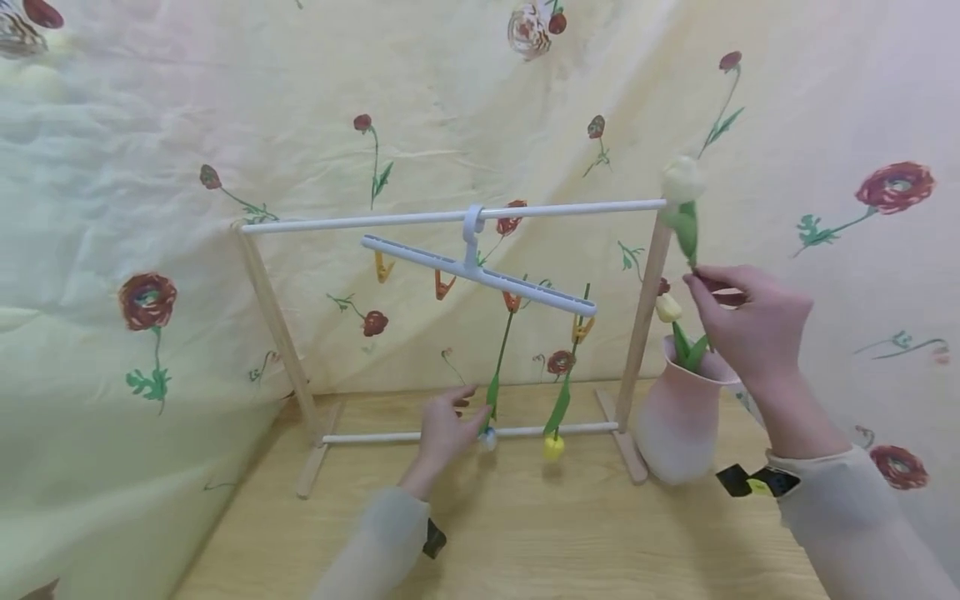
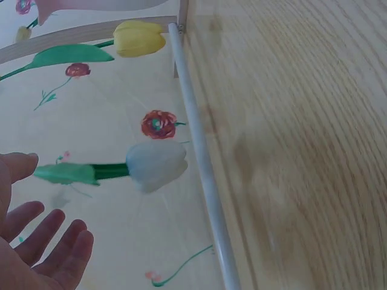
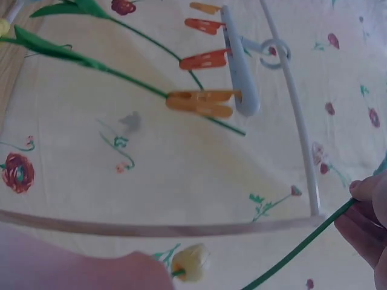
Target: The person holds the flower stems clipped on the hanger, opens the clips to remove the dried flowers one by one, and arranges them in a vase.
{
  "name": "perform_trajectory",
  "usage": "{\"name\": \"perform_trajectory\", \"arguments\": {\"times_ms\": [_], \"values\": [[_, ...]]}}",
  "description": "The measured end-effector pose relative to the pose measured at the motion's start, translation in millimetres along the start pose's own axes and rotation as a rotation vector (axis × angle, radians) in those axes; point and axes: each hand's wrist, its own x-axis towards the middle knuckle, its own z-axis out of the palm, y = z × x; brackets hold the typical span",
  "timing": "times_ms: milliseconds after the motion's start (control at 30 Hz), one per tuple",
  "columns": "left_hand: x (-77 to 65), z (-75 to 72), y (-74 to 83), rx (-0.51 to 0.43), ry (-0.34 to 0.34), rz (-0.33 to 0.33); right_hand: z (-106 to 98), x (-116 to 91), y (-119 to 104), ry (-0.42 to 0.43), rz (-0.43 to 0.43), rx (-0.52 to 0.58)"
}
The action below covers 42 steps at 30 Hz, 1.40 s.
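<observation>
Since two of four clips have flowers, the hanging job looks about half done. The pale blue hanger (image 1: 471, 268) hooks over a white bar (image 1: 337, 222). At the hanger's left end, a yellow clip (image 1: 383, 268) and an orange clip (image 1: 444, 287) hold no flowers, so those two seem left to fill. Below the hanger's middle is the left hand (image 1: 447, 427), with its fingers loosely spread and nothing in them. Its thumb is just beside a leaf; whether they touch, one cannot tell. That leaf is on a bluish-white tulip (image 1: 488, 439), which hangs head down from the hanger's third clip (image 1: 512, 301). Under the hanger's right end, a bright yellow tulip (image 1: 553, 447) hangs head down from the last clip (image 1: 582, 328). Right of the hanger, a pink and white vase (image 1: 678, 429) has a pale yellow tulip (image 1: 668, 308) in it. Farthest right of the hanger, the right hand (image 1: 757, 321) pinches the thin green stem of a white tulip (image 1: 682, 181). This one points head up, round and creamy, with a green leaf under its petals.
</observation>
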Motion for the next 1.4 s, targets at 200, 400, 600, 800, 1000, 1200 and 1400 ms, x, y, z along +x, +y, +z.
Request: {"name": "perform_trajectory", "arguments": {"times_ms": [200,400,600,800,1000,1200,1400], "values": [[2.4,11.1,2.5,0.010,0.021,-0.024,-3,-3,17,-0.008,0.089,0.004],[2.8,17.1,-5.3,0.052,0.031,-0.033,-4,-11,23,-0.046,0.139,0.010],[3.3,23.5,-10.4,0.031,0.033,-0.054,-3,-19,34,-0.110,0.195,-0.029],[5.7,26.5,-5.7,0.025,0.014,-0.064,-4,-29,44,-0.182,0.244,-0.074],[9.5,26.0,1.3,0.012,0.008,-0.077,-7,-39,54,-0.306,0.277,-0.131],[11.9,24.6,3.3,0.034,0.017,-0.106,-11,-50,59,-0.391,0.318,-0.169],[14.7,26.5,3.5,0.013,0.024,-0.103,-13,-52,62,-0.449,0.313,-0.185]]}}
